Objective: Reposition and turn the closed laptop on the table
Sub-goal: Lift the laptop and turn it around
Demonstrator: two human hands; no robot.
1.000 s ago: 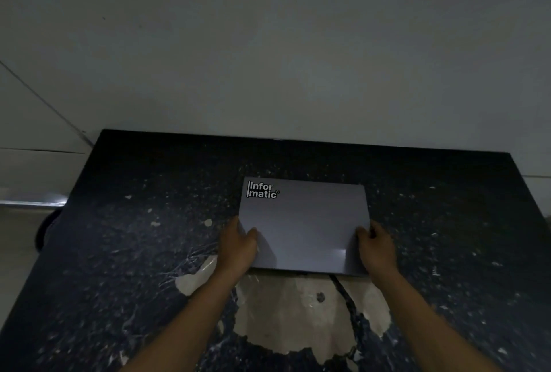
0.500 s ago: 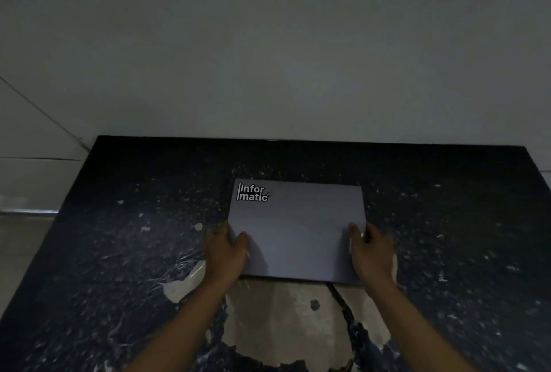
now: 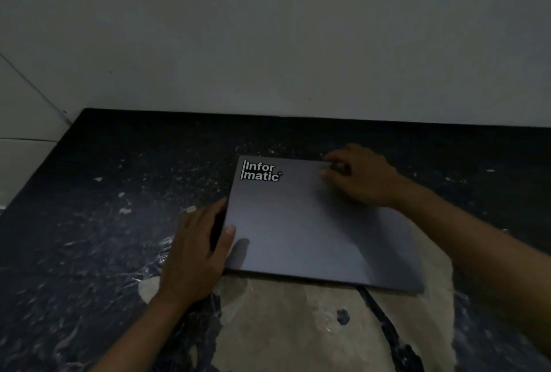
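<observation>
The flat grey closed laptop lies on the dark speckled table, between both hands. The left hand grips its left edge, thumb on top. The right hand rests on its far right corner, fingers bent.

Closed grey laptop with white "Informatic" sticker, flat on table

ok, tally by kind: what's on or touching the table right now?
Laptop: 1, closed, grey
Hands: 2, left hand at its left edge, right hand on its far right corner
Table: 1
Total: 4
</observation>
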